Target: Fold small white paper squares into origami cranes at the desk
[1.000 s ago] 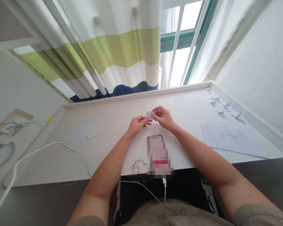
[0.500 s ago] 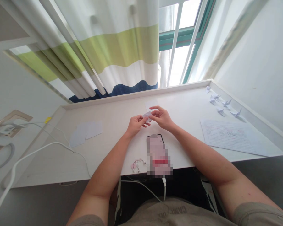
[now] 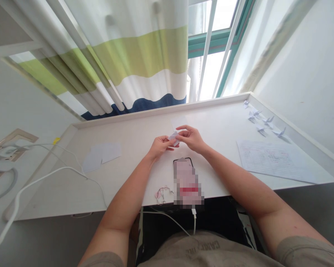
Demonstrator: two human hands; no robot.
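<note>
Left hand (image 3: pixel 159 146) and right hand (image 3: pixel 193 140) pinched paper (image 3: pixel 173 136) in their grip. Newly turned cornerwise, it seemingly offered another edge.

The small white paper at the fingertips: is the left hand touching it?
Touching. The head view shows the left hand holding the small white paper, thumb against it.

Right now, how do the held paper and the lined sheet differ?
Size: the held paper is small; the lined sheet is much larger.
Pose: the held paper is in the left hand and right hand; the lined sheet lies on the desk.
Look: the lined sheet bears ruled lines; the held paper shows none.
Both look whitish.
</note>
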